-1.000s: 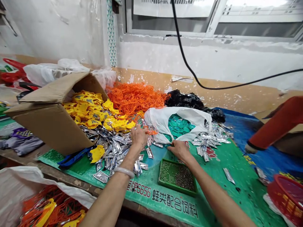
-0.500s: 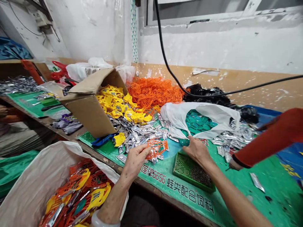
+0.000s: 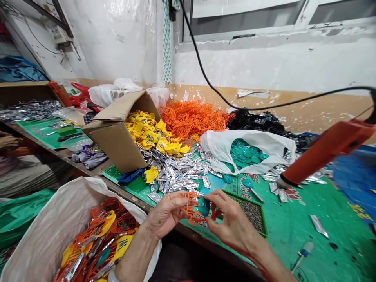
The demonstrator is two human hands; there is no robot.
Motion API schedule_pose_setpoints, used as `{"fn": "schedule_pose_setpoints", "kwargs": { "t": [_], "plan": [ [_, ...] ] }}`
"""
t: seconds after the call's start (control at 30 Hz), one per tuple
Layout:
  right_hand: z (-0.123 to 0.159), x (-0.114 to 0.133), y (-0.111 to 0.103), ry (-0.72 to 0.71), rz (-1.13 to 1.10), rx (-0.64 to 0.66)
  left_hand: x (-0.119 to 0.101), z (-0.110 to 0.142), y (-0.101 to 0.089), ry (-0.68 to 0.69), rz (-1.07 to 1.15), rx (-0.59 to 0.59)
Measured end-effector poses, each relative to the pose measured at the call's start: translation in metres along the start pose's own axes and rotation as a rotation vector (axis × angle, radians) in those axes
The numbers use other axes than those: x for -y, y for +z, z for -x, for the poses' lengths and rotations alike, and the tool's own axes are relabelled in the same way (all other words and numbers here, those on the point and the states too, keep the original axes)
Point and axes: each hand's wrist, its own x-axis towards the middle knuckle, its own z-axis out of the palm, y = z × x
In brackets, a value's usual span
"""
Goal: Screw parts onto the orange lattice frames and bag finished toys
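My left hand (image 3: 166,214) grips an orange plastic lattice piece (image 3: 190,204) above the table edge. My right hand (image 3: 230,221) pinches a teal disc (image 3: 203,207) against that lattice, so the two hands nearly meet. Part of the disc is hidden by my fingers. Below my right hand sits a green tray of small dark parts (image 3: 252,213). Beside my left hand stands an open white sack (image 3: 88,196) holding orange lattices with yellow pieces.
A cardboard box (image 3: 114,145) spills yellow pieces (image 3: 155,137) beside an orange lattice heap (image 3: 194,119). Silver sachets (image 3: 176,172) and a white bag of teal discs (image 3: 223,145) lie nearby. An orange corded tool (image 3: 326,152) hangs at right. Another person's forearm (image 3: 8,141) shows far left.
The orange lattice was held alone in my left hand, with the teal disc in my right near the tray. Now both hands have come together, disc against lattice. The view has turned slightly.
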Motion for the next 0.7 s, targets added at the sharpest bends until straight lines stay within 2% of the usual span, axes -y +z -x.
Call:
{"fn": "schedule_pose_setpoints", "kwargs": {
  "t": [0.1,0.17,0.33,0.5,0.57,0.7],
  "plan": [
    [0.002,-0.002,0.002,-0.002,-0.063,-0.048,0.010,0.006,0.006,0.058,0.197,0.098],
    [0.003,-0.001,0.004,0.005,-0.072,-0.060,0.018,0.008,0.013,0.085,0.219,0.093],
    [0.006,0.005,0.011,0.033,0.077,-0.091,0.032,0.005,0.028,0.106,0.160,-0.022],
    [0.016,0.005,0.021,0.013,0.278,-0.115,0.038,0.000,0.035,0.136,0.153,-0.109],
    [0.022,-0.001,0.028,0.017,0.303,-0.125,0.040,-0.001,0.037,0.129,0.172,-0.123],
    [0.030,-0.015,0.038,0.031,0.312,-0.163,0.040,-0.003,0.040,-0.011,0.281,-0.087]
  ]
}}
